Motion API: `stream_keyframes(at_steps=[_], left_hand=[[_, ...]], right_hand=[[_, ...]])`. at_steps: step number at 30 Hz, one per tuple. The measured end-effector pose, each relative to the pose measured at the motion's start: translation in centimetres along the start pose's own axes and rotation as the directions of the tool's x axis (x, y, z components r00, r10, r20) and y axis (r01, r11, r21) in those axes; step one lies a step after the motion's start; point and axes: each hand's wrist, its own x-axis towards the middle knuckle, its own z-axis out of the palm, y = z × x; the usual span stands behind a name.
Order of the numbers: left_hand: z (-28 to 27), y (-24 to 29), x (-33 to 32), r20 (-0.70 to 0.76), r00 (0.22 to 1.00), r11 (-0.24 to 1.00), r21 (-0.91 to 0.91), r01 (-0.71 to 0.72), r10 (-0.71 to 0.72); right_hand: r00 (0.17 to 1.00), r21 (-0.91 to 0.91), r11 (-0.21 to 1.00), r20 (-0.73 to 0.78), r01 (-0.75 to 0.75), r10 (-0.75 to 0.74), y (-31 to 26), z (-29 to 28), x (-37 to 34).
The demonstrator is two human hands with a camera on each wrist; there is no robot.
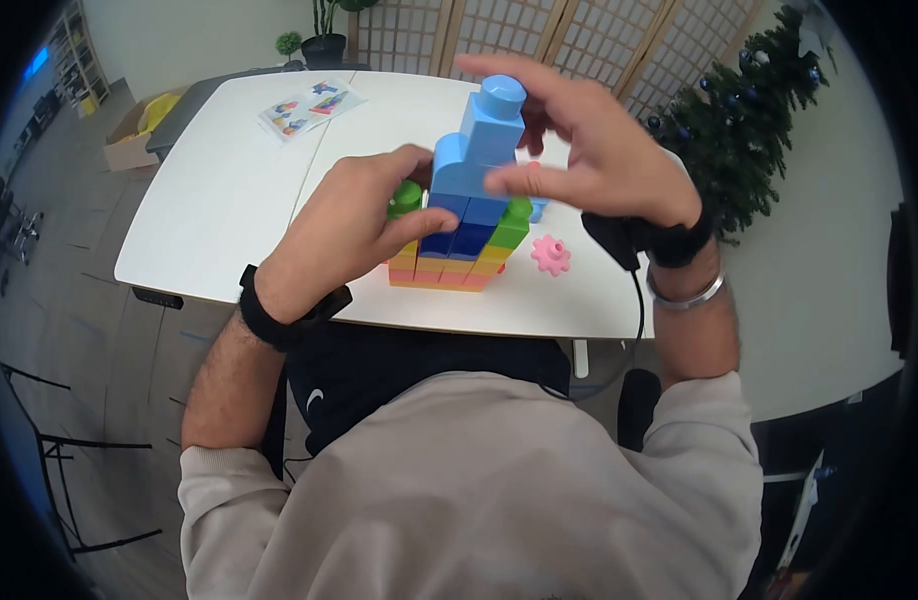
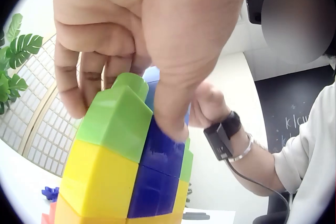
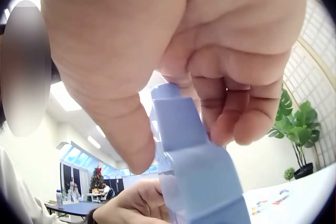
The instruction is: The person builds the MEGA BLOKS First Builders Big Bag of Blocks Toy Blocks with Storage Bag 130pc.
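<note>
A tower of toy blocks (image 1: 466, 243) stands upright near the table's front edge, with orange and yellow low down, dark blue above and light blue blocks (image 1: 491, 140) on top. My left hand (image 1: 344, 215) grips its left side, the thumb across a dark blue block (image 2: 161, 148) and the fingers behind a green block (image 2: 118, 121). Around the light blue top, my right hand (image 1: 604, 150) is spread loosely, thumb in front and fingers at the far side. Whether its thumb touches the light blue block (image 3: 181, 124) I cannot tell.
A pink gear-shaped piece (image 1: 551, 255) lies right of the tower on the white table (image 1: 209, 210). Farther back is a clear bag with a colourful printed sheet (image 1: 309, 110). A cable (image 1: 640, 310) hangs from the right wrist. Behind the table stands a potted plant (image 1: 324, 48).
</note>
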Motion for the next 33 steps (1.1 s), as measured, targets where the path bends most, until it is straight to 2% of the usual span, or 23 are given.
stream_keyframes(at_steps=[1, 2, 3, 4, 5, 6, 8, 9, 10, 11, 13, 15, 16, 17, 18, 19, 21, 23, 24, 25, 28, 30, 33], left_hand=[[-0.3, -0.1, -0.1, 0.053, 0.999, 0.997, 0.081, 0.000, -0.005], [-0.4, -0.5, -0.1, 0.046, 0.999, 0.997, 0.080, 0.002, -0.006], [-0.3, -1.2, -0.2, 0.093, 0.996, 0.992, 0.123, -0.022, 0.010], [-0.2, -1.8, -0.4, 0.145, 0.989, 0.985, 0.164, -0.048, 0.024], [-0.1, -1.9, -0.5, 0.146, 0.989, 0.985, 0.165, -0.048, 0.024], [0.0, -2.1, -0.4, 0.148, 0.989, 0.985, 0.172, 0.002, -0.028], [0.3, -2.3, -0.2, 0.170, 0.983, 0.982, 0.184, 0.038, -0.070], [0.6, -2.5, -0.2, 0.083, 0.991, 0.981, 0.174, 0.091, -0.106], [1.0, -2.7, -0.2, -0.002, 0.990, 0.977, 0.158, 0.142, -0.144], [1.4, -3.0, -0.1, 0.018, 0.990, 0.978, 0.161, 0.132, -0.137], [2.1, -3.9, 0.2, -0.196, 0.977, 0.959, 0.251, 0.133, -0.084], [2.7, -5.4, 0.2, -0.245, 0.968, 0.943, 0.303, 0.137, -0.062], [2.7, -5.8, 0.0, -0.225, 0.968, 0.925, 0.333, 0.185, -0.112], [2.4, -5.8, -0.2, -0.208, 0.964, 0.902, 0.364, 0.231, -0.163], [1.9, -5.7, -0.5, -0.118, 0.975, 0.889, 0.401, 0.222, -0.191], [1.3, -4.5, -0.4, -0.107, 0.977, 0.887, 0.410, 0.211, -0.184], [0.4, -1.6, -0.1, 0.065, 0.914, 0.898, 0.222, 0.379, -0.402], [0.4, -1.1, -0.2, 0.080, 0.918, 0.913, 0.170, 0.371, -0.388], [0.5, -1.0, -0.2, 0.043, 0.932, 0.932, 0.063, 0.356, -0.359], [0.5, -1.0, -0.3, 0.000, 0.943, 0.942, -0.043, 0.333, -0.333], [-0.5, -1.7, -0.1, 0.017, 0.921, 0.919, -0.065, 0.390, -0.389], [-1.9, -2.2, -0.1, 0.036, 0.901, 0.894, -0.115, 0.433, -0.432], [-4.1, -4.6, -0.9, 0.069, 0.912, 0.893, -0.186, 0.409, -0.404]], right_hand=[[0.999, 0.132, 0.991, -0.049, 0.015, -0.009, 1.3, 0.8, -0.9], [0.997, 0.221, 0.972, 0.023, -0.080, 0.076, 2.4, 1.0, -2.2], [0.997, 0.218, 0.973, 0.029, -0.077, 0.073, 3.8, 1.8, -3.4], [0.987, 0.263, 0.952, 0.076, -0.159, 0.144, 5.4, 2.8, -4.7], [0.969, 0.305, 0.921, 0.121, -0.241, 0.213, 6.7, 3.9, -5.7], [0.970, 0.309, 0.920, 0.115, -0.241, 0.216, 7.9, 5.3, -6.5], [0.880, 0.613, 0.633, 0.291, -0.473, 0.376, 8.9, 7.0, -7.6], [0.880, 0.621, 0.627, 0.280, -0.470, 0.383, 9.4, 7.4, -8.1], [0.861, 0.473, 0.721, 0.315, -0.507, 0.399, 9.0, 7.7, -8.0], [0.837, 0.311, 0.790, 0.346, -0.528, 0.423, 8.4, 8.0, -7.9], [0.834, 0.307, 0.786, 0.339, -0.536, 0.436, 7.6, 8.9, -7.4], [0.835, 0.070, 0.857, 0.281, -0.510, 0.474, 8.1, 10.6, -7.4], [0.893, 0.061, 0.910, 0.229, -0.409, 0.387, 10.1, 12.8, -7.9], [0.896, 0.066, 0.909, 0.213, -0.411, 0.389, 9.8, 13.1, -7.7], [0.874, 0.072, 0.885, 0.216, -0.459, 0.436, 9.4, 13.7, -7.5], [0.848, 0.081, 0.858, 0.223, -0.508, 0.481, 8.8, 14.3, -7.4], [0.870, 0.081, 0.872, 0.159, -0.483, 0.467, 8.0, 15.7, -7.3], [0.874, 0.046, 0.874, 0.064, -0.484, 0.481, 6.3, 16.6, -6.8], [0.884, 0.054, 0.882, 0.046, -0.467, 0.465, 5.3, 17.2, -6.6], [0.864, 0.059, 0.863, 0.068, -0.502, 0.498, 3.9, 17.4, -6.2], [0.847, 0.074, 0.848, 0.138, -0.525, 0.513, 2.0, 18.9, -5.6], [0.907, 0.154, 0.903, 0.204, -0.402, 0.369, 1.2, 18.9, -5.1], [0.914, 0.215, 0.915, 0.303, -0.342, 0.271, 0.8, 18.6, -4.1]])
